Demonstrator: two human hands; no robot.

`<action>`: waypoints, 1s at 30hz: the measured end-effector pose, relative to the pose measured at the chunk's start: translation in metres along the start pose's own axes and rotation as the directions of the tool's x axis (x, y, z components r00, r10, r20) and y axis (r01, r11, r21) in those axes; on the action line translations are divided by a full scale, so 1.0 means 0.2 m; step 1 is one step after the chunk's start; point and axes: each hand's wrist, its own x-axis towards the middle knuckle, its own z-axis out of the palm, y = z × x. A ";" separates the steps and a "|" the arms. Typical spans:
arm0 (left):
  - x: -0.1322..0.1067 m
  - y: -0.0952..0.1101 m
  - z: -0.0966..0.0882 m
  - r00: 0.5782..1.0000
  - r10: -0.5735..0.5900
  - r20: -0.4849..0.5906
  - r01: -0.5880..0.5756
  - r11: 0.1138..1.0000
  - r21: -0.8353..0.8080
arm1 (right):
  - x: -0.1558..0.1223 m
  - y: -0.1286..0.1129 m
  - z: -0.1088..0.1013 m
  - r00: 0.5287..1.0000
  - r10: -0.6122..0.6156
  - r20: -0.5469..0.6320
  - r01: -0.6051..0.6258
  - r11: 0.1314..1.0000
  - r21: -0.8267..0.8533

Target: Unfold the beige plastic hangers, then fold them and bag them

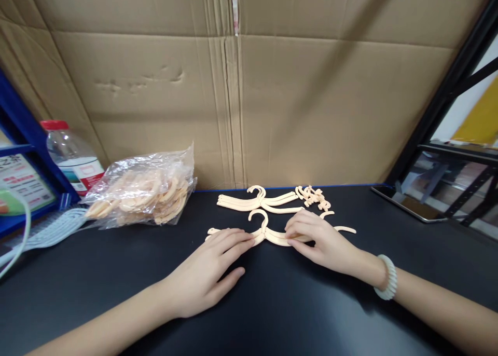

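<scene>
One tabletop [272, 314] before us. Bag [143, 192] back left, likely leaving us room. Our left hand [212, 270] rests on front hanger [276, 237], left side, thumb spread; right hand [321, 239] pinches right side, fingers narrow, likely steadying it. Rear hangers [241, 204] just behind; small pieces [309, 195] beside them.

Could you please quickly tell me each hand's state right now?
Left hand: open, resting on the left side of the nearer cream clothes hanger.
Right hand: closed on that hanger's right side.
</scene>
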 end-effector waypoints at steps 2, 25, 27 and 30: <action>0.00 0.00 0.00 1.000 0.002 -0.012 -0.002 1.000 0.004 | 0.00 0.00 0.01 1.000 -0.017 -0.022 0.017 1.000 0.001; 0.00 0.01 0.01 0.997 -0.018 -0.071 0.018 1.000 0.004 | -0.01 -0.05 0.01 0.993 -0.111 0.031 0.113 0.992 -0.059; 0.00 0.01 0.01 0.997 -0.020 -0.072 0.020 1.000 0.004 | -0.01 -0.05 0.01 0.993 -0.112 0.034 0.114 0.992 -0.050; -0.01 0.01 0.00 0.998 -0.027 -0.063 0.028 1.000 0.013 | -0.01 -0.06 0.01 0.992 -0.117 0.040 0.119 0.992 -0.040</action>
